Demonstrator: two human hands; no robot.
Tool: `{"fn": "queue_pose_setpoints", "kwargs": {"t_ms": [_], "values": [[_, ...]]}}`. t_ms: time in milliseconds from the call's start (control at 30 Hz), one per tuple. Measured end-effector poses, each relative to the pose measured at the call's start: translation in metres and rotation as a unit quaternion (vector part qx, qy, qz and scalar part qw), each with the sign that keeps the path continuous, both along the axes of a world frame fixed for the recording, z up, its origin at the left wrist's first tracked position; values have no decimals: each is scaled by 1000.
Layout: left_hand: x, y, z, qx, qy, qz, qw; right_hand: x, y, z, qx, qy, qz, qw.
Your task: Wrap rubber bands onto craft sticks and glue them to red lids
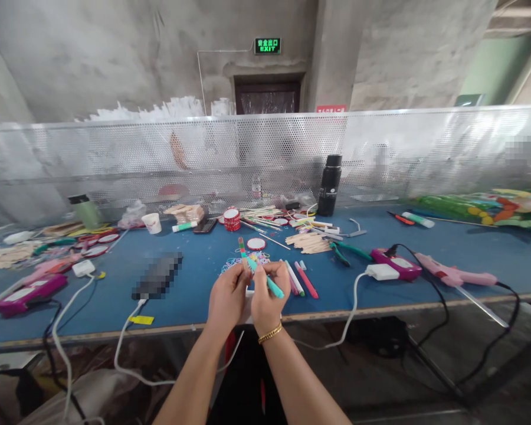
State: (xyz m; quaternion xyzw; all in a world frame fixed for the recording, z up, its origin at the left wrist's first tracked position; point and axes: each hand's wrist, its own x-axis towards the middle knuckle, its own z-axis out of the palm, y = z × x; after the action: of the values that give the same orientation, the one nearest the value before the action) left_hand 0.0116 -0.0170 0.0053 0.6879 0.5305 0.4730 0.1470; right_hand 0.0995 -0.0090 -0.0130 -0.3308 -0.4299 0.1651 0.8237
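The two hands work together just inside the near edge of the table [331,277], wrists crossing its wooden lip. Left of the hands, blue tabletop shows as far as a dark phone [158,276] on a white cable; right of them, more blue lies between a row of markers and a magenta power strip [398,264]. Beyond the hands, room is tighter: a red-rimmed disc [256,244] sits just past them, with a heap of wooden sticks [310,242] farther off to the right.

The left hand [226,295] pinches a painted stick [242,248], its upper end standing out past the fingers and its lower end hidden. The right hand [269,295] grips a teal marker [274,287] slantwise, pen-fashion; whether its tip touches the stick cannot be told. Something white under the hands is mostly covered, and the small pastel bands [230,264] just beyond them are partly blocked. The phone is pixelated.

The stick is flat and narrow, banded red and green; the marker is a smooth round barrel. Close to the right hand lies a pink-red marker [307,280]. Far beyond the hands, a black cylindrical bottle [330,186] stands upright before a shiny perforated metal screen [283,136].
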Motion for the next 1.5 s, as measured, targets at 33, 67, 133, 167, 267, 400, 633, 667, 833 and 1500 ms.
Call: {"fn": "queue_pose_setpoints", "kwargs": {"t_ms": [33,67,133,167,267,400,633,667,833,1500], "values": [[0,0,0,1,0,-2,1000,0,0,0,0,-4,4,1000],[0,0,0,1,0,-3,1000,0,0,-1,0,-7,6,1000],[0,0,0,1,0,-3,1000,0,1,-1,-1,-10,7,1000],[0,0,-1,1,-1,-1,1000,0,1,-1,-3,-9,5,1000],[-1,-1,-1,2,0,2,1000,0,0,0,-9,3,-6,1000],[0,-1,0,3,5,2,1000,-1,-1,1,-6,7,-8,1000],[1,-2,1,4,8,4,1000,0,-1,0,6,-18,9,1000],[1,-2,1,4,8,5,1000,0,-1,0,6,-20,9,1000],[1,-3,1,2,11,8,1000,0,0,0,1,-6,-1,1000],[1,-2,2,4,18,12,1000,-1,0,-1,0,-8,4,1000]]}}
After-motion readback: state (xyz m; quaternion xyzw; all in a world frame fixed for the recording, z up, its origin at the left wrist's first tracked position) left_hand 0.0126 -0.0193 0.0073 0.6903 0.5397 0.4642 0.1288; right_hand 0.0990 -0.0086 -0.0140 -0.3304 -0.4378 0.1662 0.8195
